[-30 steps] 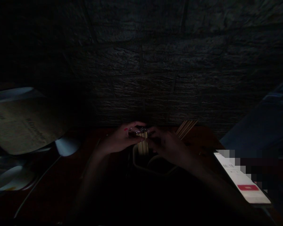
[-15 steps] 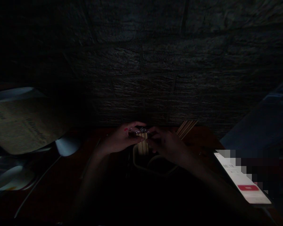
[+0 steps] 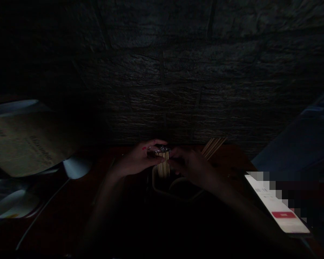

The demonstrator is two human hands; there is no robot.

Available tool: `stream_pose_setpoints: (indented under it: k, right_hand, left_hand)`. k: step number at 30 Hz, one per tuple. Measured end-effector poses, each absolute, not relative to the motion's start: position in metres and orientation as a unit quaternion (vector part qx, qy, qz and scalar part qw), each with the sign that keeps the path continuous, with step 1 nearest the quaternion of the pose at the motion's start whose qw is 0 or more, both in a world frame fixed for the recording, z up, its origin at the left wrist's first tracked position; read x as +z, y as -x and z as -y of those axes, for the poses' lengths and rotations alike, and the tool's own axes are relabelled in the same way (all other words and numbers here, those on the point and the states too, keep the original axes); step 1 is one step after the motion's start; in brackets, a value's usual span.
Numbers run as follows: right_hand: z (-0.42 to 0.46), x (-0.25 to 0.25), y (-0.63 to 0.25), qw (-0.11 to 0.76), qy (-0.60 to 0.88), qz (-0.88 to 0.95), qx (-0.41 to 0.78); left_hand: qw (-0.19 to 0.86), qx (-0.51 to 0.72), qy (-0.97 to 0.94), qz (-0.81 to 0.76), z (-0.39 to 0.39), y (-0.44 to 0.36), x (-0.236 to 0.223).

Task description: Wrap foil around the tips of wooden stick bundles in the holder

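A bundle of thin wooden sticks (image 3: 163, 167) stands upright in the middle of the dim view, its lower end in a dark angular container (image 3: 158, 190). My left hand (image 3: 140, 157) is closed round the bundle's top from the left, the thumb lying across the sticks. Shiny clear plastic wrap (image 3: 164, 148) shows at the top of the bundle. From the right, my right hand (image 3: 187, 163) pinches at the wrap and the sticks' upper edge. More wooden sticks (image 3: 214, 147) lean behind my right hand. Shadow hides most of the container's inside.
A lit phone (image 3: 282, 212) lies at the right. To the left are a printed brown paper bag (image 3: 29, 142), a white cup-like object (image 3: 77, 168) and a pale cable (image 3: 43, 212). A stone-patterned wall (image 3: 151, 72) rises behind the dark reddish table (image 3: 89, 201).
The fingers of my right hand have shifted slightly at the top of the bundle. My left hand and the sticks look nearly still.
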State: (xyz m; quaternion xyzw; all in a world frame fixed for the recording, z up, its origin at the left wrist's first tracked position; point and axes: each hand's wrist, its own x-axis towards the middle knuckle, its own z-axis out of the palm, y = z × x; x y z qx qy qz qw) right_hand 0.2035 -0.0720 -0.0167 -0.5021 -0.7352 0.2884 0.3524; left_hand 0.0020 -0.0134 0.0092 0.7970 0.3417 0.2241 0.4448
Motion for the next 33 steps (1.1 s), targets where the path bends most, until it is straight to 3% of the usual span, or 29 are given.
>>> stream_pose_setpoints:
  k: [18, 33]
  right_hand:
    - [0.0749, -0.0128, -0.2041, 0.349, 0.497, 0.738, 0.293]
    - [0.077, -0.0108, -0.206, 0.396, 0.501, 0.719, 0.272]
  left_hand:
    - [0.44, 0.233, -0.789, -0.359, 0.0143, -0.001, 0.0112]
    - [0.404, 0.307, -0.782, -0.362, 0.0157, -0.0052, 0.0132]
